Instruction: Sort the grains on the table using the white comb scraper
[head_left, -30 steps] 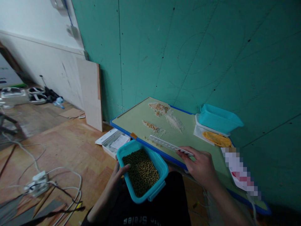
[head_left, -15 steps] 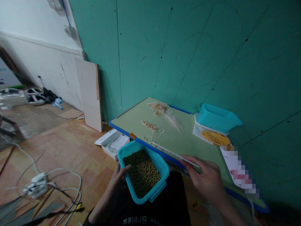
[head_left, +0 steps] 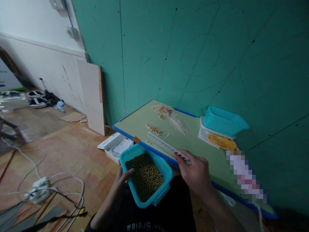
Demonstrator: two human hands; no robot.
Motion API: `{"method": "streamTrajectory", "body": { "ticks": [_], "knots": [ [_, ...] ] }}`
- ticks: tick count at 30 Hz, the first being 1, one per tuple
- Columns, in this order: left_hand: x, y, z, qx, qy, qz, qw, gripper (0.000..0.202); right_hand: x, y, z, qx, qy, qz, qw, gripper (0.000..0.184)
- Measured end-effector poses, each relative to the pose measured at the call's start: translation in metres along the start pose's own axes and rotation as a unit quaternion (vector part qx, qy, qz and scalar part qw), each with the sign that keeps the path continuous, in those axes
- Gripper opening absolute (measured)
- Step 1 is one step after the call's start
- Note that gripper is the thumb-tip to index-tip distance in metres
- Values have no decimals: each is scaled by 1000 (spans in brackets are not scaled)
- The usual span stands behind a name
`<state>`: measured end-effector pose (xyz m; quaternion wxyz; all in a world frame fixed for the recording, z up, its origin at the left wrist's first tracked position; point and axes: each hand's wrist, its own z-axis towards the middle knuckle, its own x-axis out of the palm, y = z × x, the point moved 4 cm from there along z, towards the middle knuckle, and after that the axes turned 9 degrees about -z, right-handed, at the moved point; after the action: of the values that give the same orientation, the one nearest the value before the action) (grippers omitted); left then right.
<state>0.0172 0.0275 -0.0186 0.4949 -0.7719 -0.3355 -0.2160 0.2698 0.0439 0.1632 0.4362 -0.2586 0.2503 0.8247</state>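
Note:
My left hand grips the left side of a turquoise plastic container, thumb over its rim. Inside lie dark green beans and tan soybeans. The container is just below the near blue edge of a board-topped table. In my right hand is a pale, see-through ruler-like strip, held by one end. Its far end points left over the table, beside a small pile of soybeans and white grains. Farther back lies a bigger pile of soybeans with white grains trailing right.
An upturned-looking turquoise bin stands at the table's right, with an orange cloth in front. A green wall rises behind the table. On the floor are an open white box, a power strip and loose cables.
My right hand has moved left with the strip, whose far end now sits farther left and higher, with its flat face showing more. The container has shifted very slightly left.

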Motion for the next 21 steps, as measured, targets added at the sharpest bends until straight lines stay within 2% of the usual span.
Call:
{"method": "streamTrajectory", "body": {
  "ticks": [5, 11, 13, 16, 21],
  "knots": [
    [-7, -11, 0, -8, -30, 54, 998, 87, 17, -1, 8, -5, 42, 8, 999, 21],
    [-9, -21, -3, 17, -39, 83, 996, 90, 10, 2, 3, -5, 54, 49, 997, 17],
    [-9, -20, -2, 14, -36, 85, 996, 92, 8, -8, 5, 21, 38, 44, 998, 17],
    [-10, -16, 0, 5, -25, 76, 997, 92, 10, -35, 14, 88, 16, 12, 996, 19],
    [-9, -14, 0, 3, -19, 70, 997, 88, 26, -72, 30, 162, 44, 28, 985, 31]
  ]
}}
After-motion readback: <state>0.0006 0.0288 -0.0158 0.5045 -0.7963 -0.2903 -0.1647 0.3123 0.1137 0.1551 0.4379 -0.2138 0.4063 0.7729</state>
